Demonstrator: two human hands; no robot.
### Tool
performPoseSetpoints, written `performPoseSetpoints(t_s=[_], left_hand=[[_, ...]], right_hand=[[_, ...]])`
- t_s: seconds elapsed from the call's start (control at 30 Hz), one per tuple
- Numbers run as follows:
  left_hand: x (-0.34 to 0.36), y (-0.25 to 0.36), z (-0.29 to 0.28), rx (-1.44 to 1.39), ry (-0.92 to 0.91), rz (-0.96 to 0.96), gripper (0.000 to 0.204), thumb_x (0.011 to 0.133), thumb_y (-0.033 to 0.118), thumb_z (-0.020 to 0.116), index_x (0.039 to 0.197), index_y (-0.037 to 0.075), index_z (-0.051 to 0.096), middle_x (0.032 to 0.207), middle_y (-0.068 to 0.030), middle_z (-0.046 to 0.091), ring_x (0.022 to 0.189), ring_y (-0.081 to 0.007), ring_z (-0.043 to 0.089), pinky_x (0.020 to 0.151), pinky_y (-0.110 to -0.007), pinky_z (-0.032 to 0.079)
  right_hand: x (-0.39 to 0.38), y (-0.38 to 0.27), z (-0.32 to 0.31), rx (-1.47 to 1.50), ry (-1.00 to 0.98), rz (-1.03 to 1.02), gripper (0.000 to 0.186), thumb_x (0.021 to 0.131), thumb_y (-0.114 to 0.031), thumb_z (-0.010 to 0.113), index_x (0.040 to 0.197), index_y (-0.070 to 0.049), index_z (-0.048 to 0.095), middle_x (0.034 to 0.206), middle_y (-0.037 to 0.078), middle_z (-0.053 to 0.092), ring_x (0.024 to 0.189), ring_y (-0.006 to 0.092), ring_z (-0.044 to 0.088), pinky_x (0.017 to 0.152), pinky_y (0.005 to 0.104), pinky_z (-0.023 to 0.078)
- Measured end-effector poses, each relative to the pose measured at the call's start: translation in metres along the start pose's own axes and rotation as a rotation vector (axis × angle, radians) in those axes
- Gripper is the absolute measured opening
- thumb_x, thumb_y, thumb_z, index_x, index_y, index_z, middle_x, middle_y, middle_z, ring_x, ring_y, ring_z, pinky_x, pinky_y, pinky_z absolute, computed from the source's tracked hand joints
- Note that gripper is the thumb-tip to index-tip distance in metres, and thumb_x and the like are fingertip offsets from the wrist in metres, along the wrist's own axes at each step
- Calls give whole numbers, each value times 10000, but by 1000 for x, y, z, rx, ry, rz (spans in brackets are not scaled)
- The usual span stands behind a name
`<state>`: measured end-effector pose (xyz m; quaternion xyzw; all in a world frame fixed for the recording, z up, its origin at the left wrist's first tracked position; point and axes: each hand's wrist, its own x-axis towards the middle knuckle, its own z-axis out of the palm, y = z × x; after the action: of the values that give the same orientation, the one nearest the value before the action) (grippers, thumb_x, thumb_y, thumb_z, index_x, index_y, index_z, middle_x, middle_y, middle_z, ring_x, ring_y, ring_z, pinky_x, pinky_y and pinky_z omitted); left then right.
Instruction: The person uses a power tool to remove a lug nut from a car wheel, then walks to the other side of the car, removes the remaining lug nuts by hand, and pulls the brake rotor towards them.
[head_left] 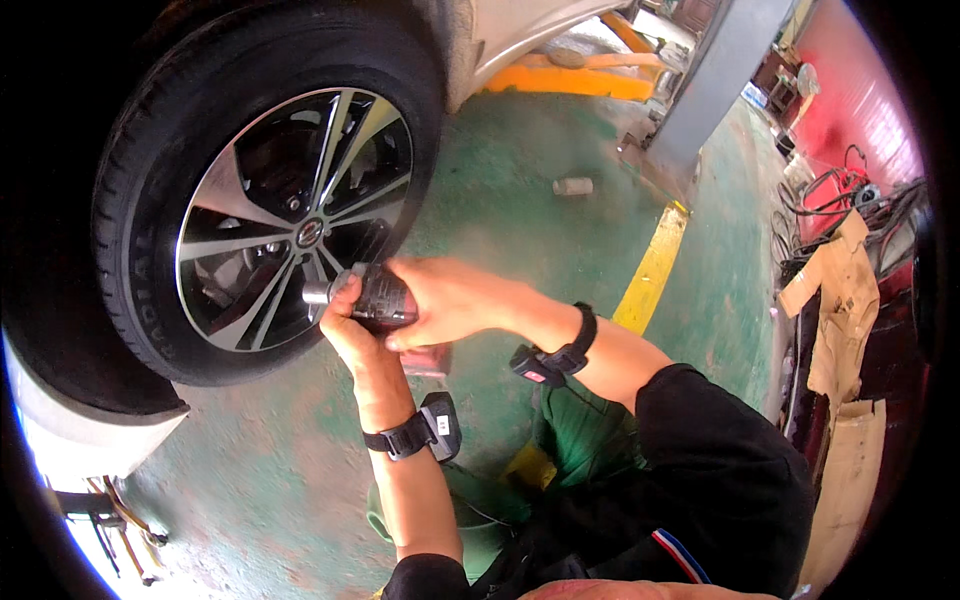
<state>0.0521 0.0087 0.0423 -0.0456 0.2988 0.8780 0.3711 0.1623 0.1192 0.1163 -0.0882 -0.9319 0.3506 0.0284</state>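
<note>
Both hands are on a dark impact wrench [385, 298] with a silver socket [317, 291] on its nose. My left hand [352, 330] wraps round the front of the tool, just behind the socket. From the right, my right hand [440, 300] grips the tool's rear, and a reddish block shows below it. The socket is in front of the lower spokes of a black and silver alloy wheel [232, 190], near its hub; whether it touches a nut I cannot tell. Round the wheel sits a black tyre [130, 215]. Dark straps with small boxes circle both wrists.
The wheel is on a pale car, with bodywork [95, 425] at lower left. A yellow lift arm [570, 82] reaches to a grey post [715, 85]. A small pale cylinder [573, 186] lies on the green floor [510, 150]. Cardboard [840, 320] and cables lie at right.
</note>
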Motion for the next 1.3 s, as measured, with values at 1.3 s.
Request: performPoseSetpoints(t_s=[1.3], left_hand=[[58, -92, -125, 156, 269, -273, 396, 790, 158, 559, 1131, -20, 651, 1158, -139, 683, 1062, -317, 666, 957, -440, 535]], right_hand=[[50, 125, 106, -190, -324, 119, 915, 646, -246, 822, 1386, 110, 420, 898, 229, 705, 870, 392, 709, 726, 456, 569]])
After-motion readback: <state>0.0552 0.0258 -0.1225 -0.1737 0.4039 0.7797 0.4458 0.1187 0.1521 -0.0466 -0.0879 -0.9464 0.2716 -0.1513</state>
